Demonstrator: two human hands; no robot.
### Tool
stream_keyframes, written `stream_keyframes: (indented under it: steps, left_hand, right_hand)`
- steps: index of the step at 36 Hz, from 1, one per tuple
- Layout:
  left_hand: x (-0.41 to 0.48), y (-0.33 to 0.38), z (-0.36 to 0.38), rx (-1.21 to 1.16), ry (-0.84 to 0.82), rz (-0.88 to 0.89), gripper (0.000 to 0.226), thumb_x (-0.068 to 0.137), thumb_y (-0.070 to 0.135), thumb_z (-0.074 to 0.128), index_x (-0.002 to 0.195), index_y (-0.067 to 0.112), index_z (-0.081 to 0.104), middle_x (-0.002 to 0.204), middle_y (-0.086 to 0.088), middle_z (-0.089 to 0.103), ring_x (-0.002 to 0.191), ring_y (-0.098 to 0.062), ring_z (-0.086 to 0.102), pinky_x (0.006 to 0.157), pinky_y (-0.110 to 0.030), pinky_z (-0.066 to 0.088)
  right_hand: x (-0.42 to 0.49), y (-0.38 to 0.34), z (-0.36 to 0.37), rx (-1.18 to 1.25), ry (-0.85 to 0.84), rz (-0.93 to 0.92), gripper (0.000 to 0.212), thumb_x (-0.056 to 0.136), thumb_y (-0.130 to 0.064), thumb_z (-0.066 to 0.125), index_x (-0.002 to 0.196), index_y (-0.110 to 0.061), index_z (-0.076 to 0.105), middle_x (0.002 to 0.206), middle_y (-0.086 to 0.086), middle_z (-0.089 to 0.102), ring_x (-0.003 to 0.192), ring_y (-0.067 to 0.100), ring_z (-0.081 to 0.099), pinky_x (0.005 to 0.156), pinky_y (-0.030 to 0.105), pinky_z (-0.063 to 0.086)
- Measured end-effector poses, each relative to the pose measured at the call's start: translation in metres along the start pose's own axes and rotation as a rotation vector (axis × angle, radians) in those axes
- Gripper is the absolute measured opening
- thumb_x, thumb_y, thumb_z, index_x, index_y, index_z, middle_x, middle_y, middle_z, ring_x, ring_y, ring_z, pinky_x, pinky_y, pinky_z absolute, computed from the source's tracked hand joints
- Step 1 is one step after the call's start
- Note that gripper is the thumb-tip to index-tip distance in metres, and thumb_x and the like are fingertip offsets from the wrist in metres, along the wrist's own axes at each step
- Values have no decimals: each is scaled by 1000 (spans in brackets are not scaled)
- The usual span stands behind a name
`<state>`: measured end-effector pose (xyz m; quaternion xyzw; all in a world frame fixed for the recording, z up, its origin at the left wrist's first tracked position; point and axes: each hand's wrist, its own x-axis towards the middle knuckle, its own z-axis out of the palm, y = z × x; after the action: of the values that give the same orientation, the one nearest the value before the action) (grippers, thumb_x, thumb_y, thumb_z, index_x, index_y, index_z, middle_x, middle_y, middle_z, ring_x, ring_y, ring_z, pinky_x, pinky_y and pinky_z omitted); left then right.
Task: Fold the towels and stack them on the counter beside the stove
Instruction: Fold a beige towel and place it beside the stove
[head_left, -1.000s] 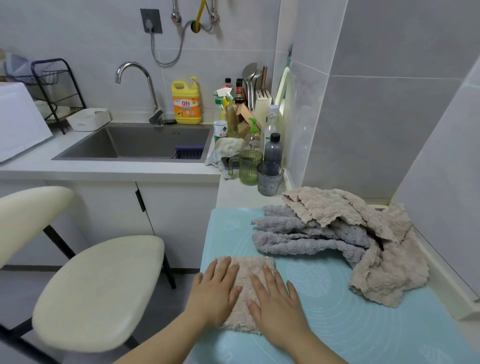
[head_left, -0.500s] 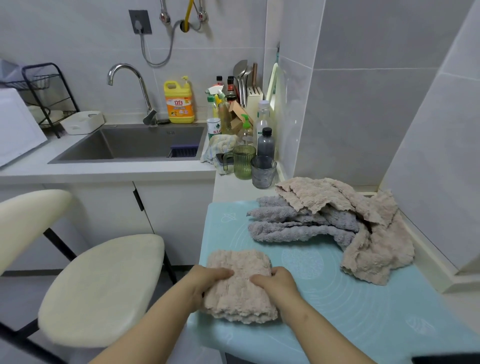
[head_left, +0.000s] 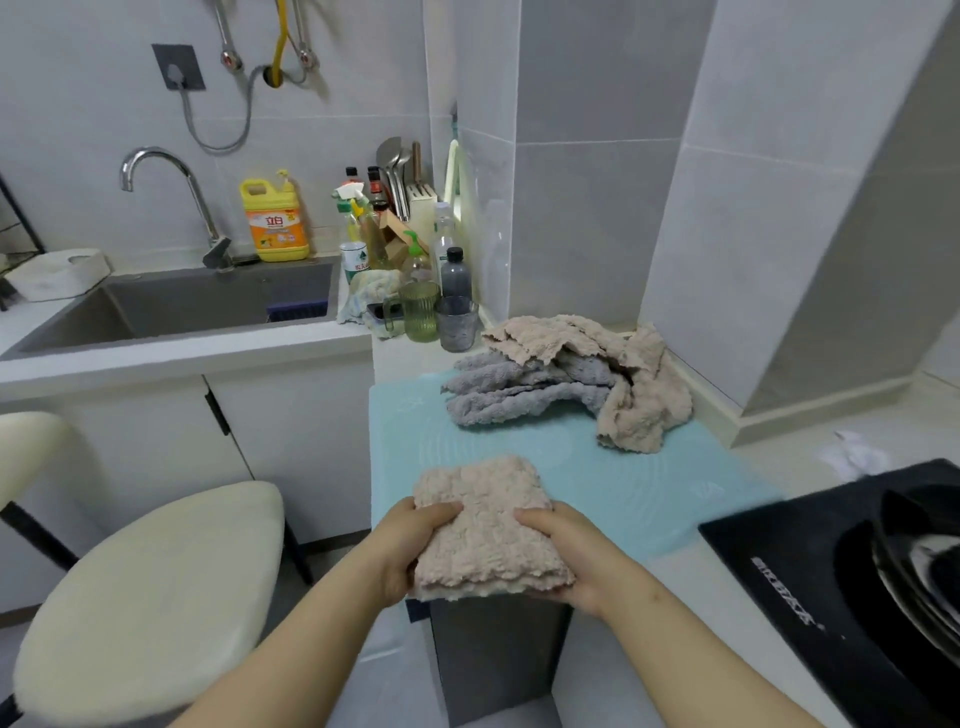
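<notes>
A folded beige towel (head_left: 485, 525) hangs over the near edge of the light blue mat (head_left: 649, 483). My left hand (head_left: 410, 545) grips its left side with the thumb on top, and my right hand (head_left: 566, 551) grips its right side the same way. Farther back on the mat lies a crumpled pile: a grey towel (head_left: 514, 389) partly under a loose beige towel (head_left: 623, 374). The black stove (head_left: 810, 597) sits at the right, beside the mat, with a dark pan (head_left: 919, 561) on it.
Cups and bottles (head_left: 441, 306) crowd the counter corner behind the mat. The sink (head_left: 197, 306) with a tap is at the left. A cream stool (head_left: 140, 597) stands below the counter on my left. Tiled walls close in at the right.
My hands went from pressing flat on the folded towel to gripping its sides, and it has come toward me past the mat's near edge. The view has turned right, showing the stove.
</notes>
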<state>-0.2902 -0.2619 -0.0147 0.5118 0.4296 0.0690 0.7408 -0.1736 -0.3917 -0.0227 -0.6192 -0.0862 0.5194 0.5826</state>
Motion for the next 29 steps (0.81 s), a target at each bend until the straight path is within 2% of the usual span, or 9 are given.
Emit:
stream_keyframes:
  steps: [5,8,10,13,16,19,23,26,29]
  left_hand:
    - [-64,-28,16,33,-78,58,31,91,17,58,120,8,48,107,-15,65,88,-28,66,64,-35,55]
    - [-100,-48,34,80,-120,54,29,92,15,57,118,10,46,103,-13,64,84,-26,65,59,-33,54]
    - [-122,-61,50,118,-168,55,25,93,14,56,116,11,48,97,-10,65,79,-23,66,54,-30,52]
    - [-152,-79,79,153,-265,50,15,93,12,55,108,13,54,96,-10,68,80,-24,67,57,-31,54]
    - [-179,-96,112,174,-353,47,8,93,13,55,99,16,56,94,-9,69,80,-24,68,60,-33,55]
    - [-203,-111,148,180,-412,65,19,92,12,57,111,12,55,100,-13,69,84,-26,68,65,-34,55]
    - [-236,-132,203,226,-471,84,29,90,15,59,117,8,52,106,-18,68,87,-31,67,64,-35,55]
    - [-266,-153,252,273,-547,102,24,91,16,58,114,10,54,101,-17,69,84,-32,68,63,-36,55]
    - [-301,-181,307,323,-630,113,24,90,20,59,113,15,56,102,-15,70,88,-34,68,69,-42,56]
  right_hand:
    - [-77,36,2,76,128,-106,29,90,-15,59,118,-15,54,108,9,67,89,22,66,56,26,52]
    - [-129,60,-3,153,164,-158,15,91,-9,55,100,-21,58,92,4,70,76,17,69,58,28,54]
    - [-162,76,-11,175,230,-176,14,91,-7,54,98,-19,60,83,2,71,66,14,69,54,26,55]
    - [-209,99,-29,187,347,-183,20,90,-11,57,109,-13,58,91,6,71,75,18,69,61,28,56]
    - [-253,116,-53,221,436,-216,22,90,-11,57,112,-10,57,98,10,70,83,22,68,61,28,54]
    - [-297,127,-75,270,490,-274,19,90,-10,56,108,-12,58,94,8,71,80,21,69,60,28,54]
    - [-351,146,-113,306,578,-332,21,89,-13,58,109,-17,57,102,8,69,92,25,67,76,37,55]
    - [-399,164,-151,315,649,-359,21,89,-16,58,109,-19,57,103,7,69,92,24,68,73,36,55]
    - [-456,184,-194,315,702,-390,22,89,-17,58,110,-20,57,104,5,70,90,22,68,65,31,54]
